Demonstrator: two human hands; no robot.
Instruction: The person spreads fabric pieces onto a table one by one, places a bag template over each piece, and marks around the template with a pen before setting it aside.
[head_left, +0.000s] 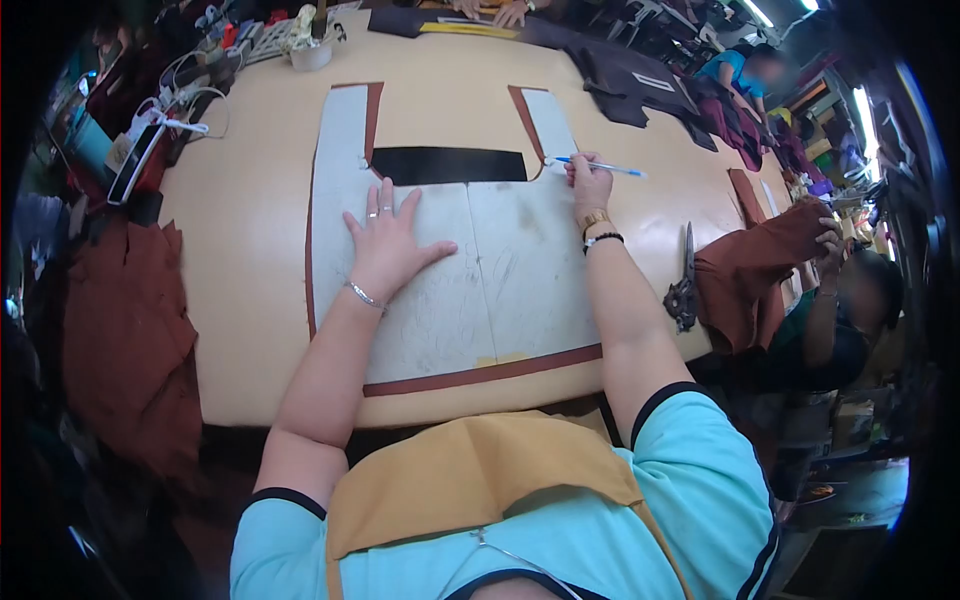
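A large whitish pattern template (430, 300) with a cut-out at its far side lies flat over brown leather (480, 371), whose edges show around it. My left hand (388, 236) presses on the template with fingers spread. In my right hand (591, 190) is a blue-and-white pen (612, 167), held near the template's upper right corner by the cut-out; its tip points left. A black strip (450, 165) lies across the cut-out between my hands. To the right of my right forearm rest dark metal scissors (684, 285).
Brown leather pieces hang at the table's left edge (130, 340). On the right, another person's hand (829, 240) holds brown leather (765, 255). Dark pieces (640, 80), a yellow ruler (468, 29) and a white tub (311, 56) sit at the far side.
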